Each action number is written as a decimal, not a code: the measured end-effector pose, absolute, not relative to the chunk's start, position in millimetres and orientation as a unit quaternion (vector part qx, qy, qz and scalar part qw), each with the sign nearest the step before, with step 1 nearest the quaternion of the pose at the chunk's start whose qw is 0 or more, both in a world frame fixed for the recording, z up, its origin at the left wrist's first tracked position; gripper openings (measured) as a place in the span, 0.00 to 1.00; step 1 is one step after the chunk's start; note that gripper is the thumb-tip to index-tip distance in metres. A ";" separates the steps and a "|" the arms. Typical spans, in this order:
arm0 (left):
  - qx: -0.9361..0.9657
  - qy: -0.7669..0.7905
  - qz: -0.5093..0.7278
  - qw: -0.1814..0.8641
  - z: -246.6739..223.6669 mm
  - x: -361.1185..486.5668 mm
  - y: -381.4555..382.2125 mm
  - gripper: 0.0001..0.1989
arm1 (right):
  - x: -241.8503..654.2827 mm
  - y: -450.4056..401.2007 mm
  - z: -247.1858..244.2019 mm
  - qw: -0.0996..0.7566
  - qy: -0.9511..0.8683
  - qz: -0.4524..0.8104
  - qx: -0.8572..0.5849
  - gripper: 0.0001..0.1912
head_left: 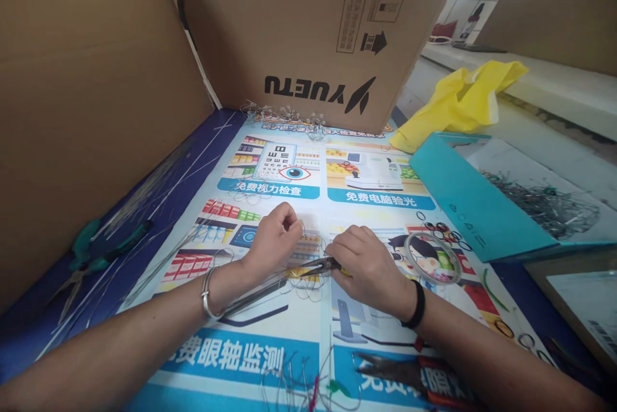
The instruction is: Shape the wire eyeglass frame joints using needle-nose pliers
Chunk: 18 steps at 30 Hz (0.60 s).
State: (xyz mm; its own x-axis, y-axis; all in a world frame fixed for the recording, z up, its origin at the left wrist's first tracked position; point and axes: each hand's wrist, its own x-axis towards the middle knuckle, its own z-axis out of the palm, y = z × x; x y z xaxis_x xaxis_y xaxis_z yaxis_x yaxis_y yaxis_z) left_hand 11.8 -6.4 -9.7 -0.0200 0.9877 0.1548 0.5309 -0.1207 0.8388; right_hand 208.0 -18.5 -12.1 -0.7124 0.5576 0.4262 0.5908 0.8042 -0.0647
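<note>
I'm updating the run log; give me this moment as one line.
left hand: apparently pinching thin wire; right hand: gripping pliers; below: printed poster; right of right hand: clear round dish

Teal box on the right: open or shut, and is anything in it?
Open: no lid covers the teal box, and a tangled pile of thin metal pieces shows inside.
</note>
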 end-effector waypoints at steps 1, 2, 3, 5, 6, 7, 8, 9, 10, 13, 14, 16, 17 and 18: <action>0.642 0.594 0.391 0.288 -9.8 11.7 -6.3 0.06 | 208.2 -18.4 -12.1 0.217 -0.925 -0.038 -0.310 0.06; 0.643 0.592 0.390 0.289 -9.8 11.8 -6.3 0.06 | 208.3 -18.3 -12.0 0.217 -0.925 -0.037 -0.310 0.06; 0.640 0.592 0.391 0.294 -9.8 12.1 -6.4 0.06 | 208.3 -18.1 -11.8 0.218 -0.925 -0.037 -0.310 0.06; 0.624 0.592 0.395 0.321 -9.4 13.0 -7.2 0.06 | 208.2 -17.8 -11.7 0.218 -0.925 -0.035 -0.310 0.06; 0.613 0.591 0.399 0.340 -8.9 13.6 -7.7 0.06 | 208.2 -17.6 -11.8 0.218 -0.925 -0.035 -0.310 0.06; 0.601 0.587 0.403 0.362 -8.2 14.3 -8.2 0.05 | 208.2 -17.4 -12.0 0.218 -0.925 -0.035 -0.310 0.06; 0.588 0.583 0.409 0.384 -7.5 14.9 -8.6 0.05 | 208.3 -17.2 -12.4 0.216 -0.925 -0.035 -0.311 0.06; 0.576 0.576 0.416 0.404 -6.8 15.4 -9.0 0.04 | 208.5 -17.1 -12.8 0.215 -0.925 -0.034 -0.312 0.06; 0.565 0.570 0.424 0.420 -6.2 15.9 -9.2 0.04 | 208.8 -16.9 -13.3 0.212 -0.925 -0.034 -0.313 0.05; 0.540 0.557 0.442 0.450 -6.5 16.5 -9.2 0.05 | 209.6 -16.3 -14.7 0.209 -0.925 -0.034 -0.315 0.05; 0.533 0.556 0.444 0.458 -7.2 16.5 -9.2 0.05 | 209.7 -16.0 -14.9 0.209 -0.925 -0.034 -0.315 0.05; 0.522 0.552 0.449 0.471 -9.6 16.2 -9.5 0.06 | 209.5 -15.4 -15.0 0.211 -0.924 -0.034 -0.316 0.05; 0.519 0.547 0.451 0.477 -11.0 16.1 -9.8 0.06 | 209.3 -15.2 -14.9 0.213 -0.924 -0.034 -0.317 0.05; 0.518 0.539 0.455 0.484 -12.4 15.9 -10.2 0.06 | 209.0 -15.1 -14.7 0.213 -0.923 -0.034 -0.317 0.05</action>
